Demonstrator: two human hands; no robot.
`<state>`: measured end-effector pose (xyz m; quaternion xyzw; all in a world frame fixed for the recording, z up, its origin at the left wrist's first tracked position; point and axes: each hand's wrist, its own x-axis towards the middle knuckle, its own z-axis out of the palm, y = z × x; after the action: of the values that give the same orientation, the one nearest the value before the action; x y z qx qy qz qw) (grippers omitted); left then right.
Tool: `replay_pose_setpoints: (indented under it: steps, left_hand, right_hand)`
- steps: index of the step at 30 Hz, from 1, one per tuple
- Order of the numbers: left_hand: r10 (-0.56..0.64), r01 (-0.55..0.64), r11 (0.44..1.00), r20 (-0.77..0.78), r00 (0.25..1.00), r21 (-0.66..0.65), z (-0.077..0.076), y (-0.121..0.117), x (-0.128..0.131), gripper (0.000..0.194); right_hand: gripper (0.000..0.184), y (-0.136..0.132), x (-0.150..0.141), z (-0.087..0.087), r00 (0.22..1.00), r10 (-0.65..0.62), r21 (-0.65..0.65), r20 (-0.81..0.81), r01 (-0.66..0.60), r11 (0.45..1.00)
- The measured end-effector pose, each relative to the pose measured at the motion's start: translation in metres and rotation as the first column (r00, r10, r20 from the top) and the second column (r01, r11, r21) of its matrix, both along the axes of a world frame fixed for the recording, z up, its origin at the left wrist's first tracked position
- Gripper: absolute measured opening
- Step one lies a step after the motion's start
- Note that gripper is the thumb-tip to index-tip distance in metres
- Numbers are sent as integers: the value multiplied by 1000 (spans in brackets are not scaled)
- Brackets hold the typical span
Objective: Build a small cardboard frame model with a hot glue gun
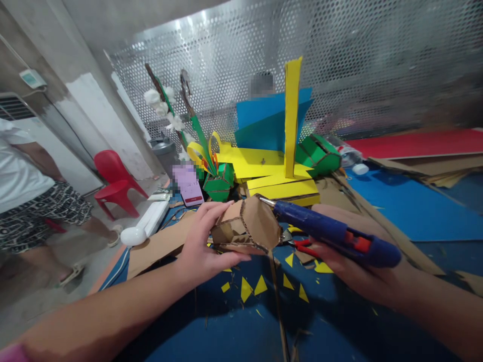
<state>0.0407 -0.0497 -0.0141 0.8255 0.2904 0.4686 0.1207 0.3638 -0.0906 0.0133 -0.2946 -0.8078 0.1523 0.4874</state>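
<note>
My left hand (206, 241) grips a small many-sided cardboard box (260, 223) by its left side, raised over the blue table. An opening in the box's side shows its hollow inside. In my right hand (347, 241) is a blue soldering iron-shaped tool with a metal tip and a red-orange part near its rear, a cordless hot glue pen (317, 223) by its looks. Its tip meets or nearly meets the top edge of the box. Behind the box, partly hidden, lie pliers with red and yellow handles (304, 246).
Yellow paper scraps (260, 285) litter the blue tabletop (226, 332). Behind stand a yellow upright strip (292, 115), green boxes (319, 155), a phone (190, 186) and blue sheets (269, 120). A white lamp (134, 235) is at left. A person (37, 196) stands near a red chair (116, 181).
</note>
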Motion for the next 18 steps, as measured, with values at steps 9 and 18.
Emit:
replay_pose_setpoints:
  steps: [9,18]
  left_hand:
    - [-6,6,1000,5,1000,5,-2,2,-2,97]
    - [-5,7,1000,64,998,-28,-5,2,-2,93]
  right_hand:
    - [17,2,1,4,998,-1,72,63,-4,997]
    - [16,3,0,6,999,17,72,31,-19,997]
